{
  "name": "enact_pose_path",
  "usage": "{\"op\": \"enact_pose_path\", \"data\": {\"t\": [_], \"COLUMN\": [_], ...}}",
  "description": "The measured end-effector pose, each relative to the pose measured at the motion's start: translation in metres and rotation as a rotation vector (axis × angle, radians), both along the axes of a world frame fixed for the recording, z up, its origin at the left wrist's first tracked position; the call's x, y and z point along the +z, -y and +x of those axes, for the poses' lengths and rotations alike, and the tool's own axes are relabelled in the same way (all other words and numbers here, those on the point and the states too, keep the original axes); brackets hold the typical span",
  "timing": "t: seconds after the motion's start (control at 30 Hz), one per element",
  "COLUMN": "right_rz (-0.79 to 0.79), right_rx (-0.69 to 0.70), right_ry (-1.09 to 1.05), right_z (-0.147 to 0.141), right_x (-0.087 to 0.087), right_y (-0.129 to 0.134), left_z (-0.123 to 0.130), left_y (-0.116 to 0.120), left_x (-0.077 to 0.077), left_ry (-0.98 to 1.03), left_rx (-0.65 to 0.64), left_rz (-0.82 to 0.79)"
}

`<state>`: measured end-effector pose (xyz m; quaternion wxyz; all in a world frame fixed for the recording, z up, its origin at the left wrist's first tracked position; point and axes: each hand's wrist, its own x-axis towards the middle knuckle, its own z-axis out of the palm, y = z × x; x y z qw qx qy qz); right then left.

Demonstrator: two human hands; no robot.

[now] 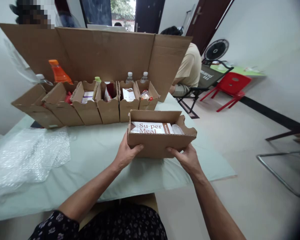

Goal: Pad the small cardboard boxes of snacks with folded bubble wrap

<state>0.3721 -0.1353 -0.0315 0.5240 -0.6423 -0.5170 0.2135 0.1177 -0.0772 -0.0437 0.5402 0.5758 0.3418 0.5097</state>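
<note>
Both hands grip an open cardboard bin (160,145) above the near right part of the table. My left hand (127,151) holds its left end, thumb on the front wall. At the lower right corner, my right hand (187,158) clasps it with the thumb on the front too. Inside lies a white packet (150,128) printed "Su-per Meal", with clear plastic wrap (177,129) beside it. Behind stands a row of similar cardboard bins (108,111) with mixed goods, among them a white box (128,95) and a red packet (68,98).
A tall cardboard panel (105,50) rises behind the bins. An orange bottle (60,72) and clear bottles stand in front of it. Bubble wrap (30,160) covers the left of the cloth-covered table (97,166). A seated person (191,65), a red chair (231,85) and a fan (216,49) are beyond.
</note>
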Motion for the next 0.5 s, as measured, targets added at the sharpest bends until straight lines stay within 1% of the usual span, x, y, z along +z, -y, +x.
{"op": "enact_pose_path", "data": {"t": [0.13, 0.27, 0.33, 0.4, 0.5], "right_rz": [0.035, 0.068, 0.074, 0.087, 0.102], "right_rx": [-0.151, -0.293, -0.297, -0.270, -0.218], "right_ry": [-0.013, -0.050, -0.071, -0.058, 0.009], "right_z": [0.035, 0.053, 0.056, 0.060, 0.070], "right_x": [-0.014, -0.039, -0.053, -0.066, -0.079], "right_y": [0.018, 0.034, 0.043, 0.052, 0.058], "left_z": [0.047, 0.079, 0.088, 0.092, 0.094], "left_y": [-0.020, -0.052, -0.069, -0.085, -0.106], "left_x": [-0.005, -0.009, -0.012, -0.015, -0.018], "left_ry": [0.042, 0.011, -0.010, -0.022, -0.020], "left_rx": [-0.165, -0.306, -0.382, -0.449, -0.538], "left_rz": [0.063, 0.079, 0.049, 0.018, -0.013]}}
